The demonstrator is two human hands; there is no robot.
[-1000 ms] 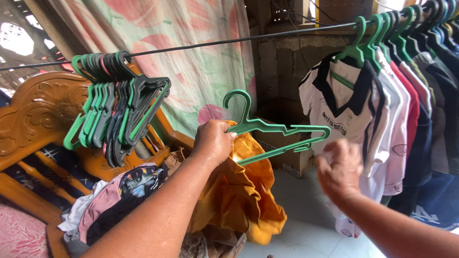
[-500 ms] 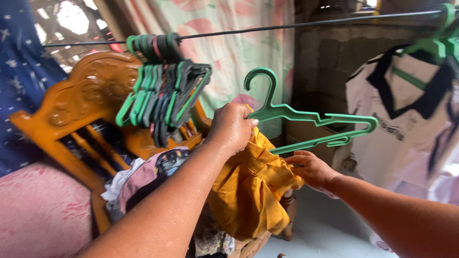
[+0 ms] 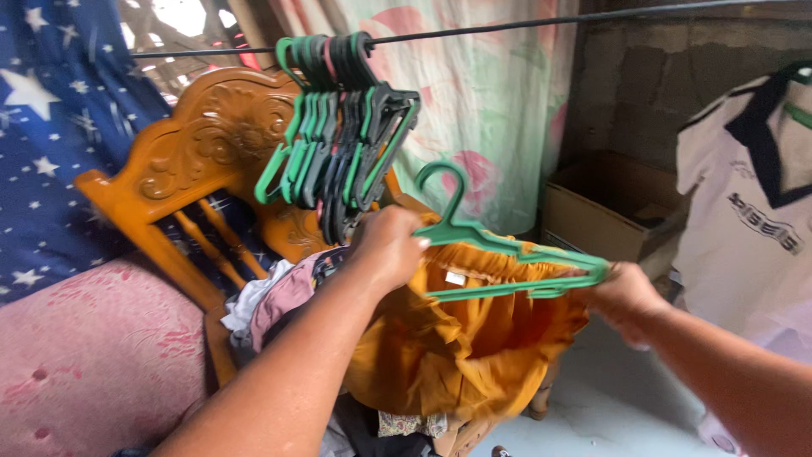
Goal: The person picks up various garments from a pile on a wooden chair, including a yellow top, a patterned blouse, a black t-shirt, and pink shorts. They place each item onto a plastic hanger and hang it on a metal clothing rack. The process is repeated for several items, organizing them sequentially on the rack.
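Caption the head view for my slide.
Both hands, left and right, stretch a mustard garment over a green hanger.

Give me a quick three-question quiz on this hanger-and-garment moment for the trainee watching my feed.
1. True or false: the mustard-yellow garment is stretched along the green hanger between both hands.
2. Which hand grips the hanger just below its hook: the left hand or the right hand?
3. Multiple choice: the bunch of empty hangers hangs from A) the carved wooden chair back, B) the dark line overhead, C) the cardboard box.

Key: 1 true. 2 the left hand; the right hand holds the hanger's far end with the garment's waistband. 3 B.
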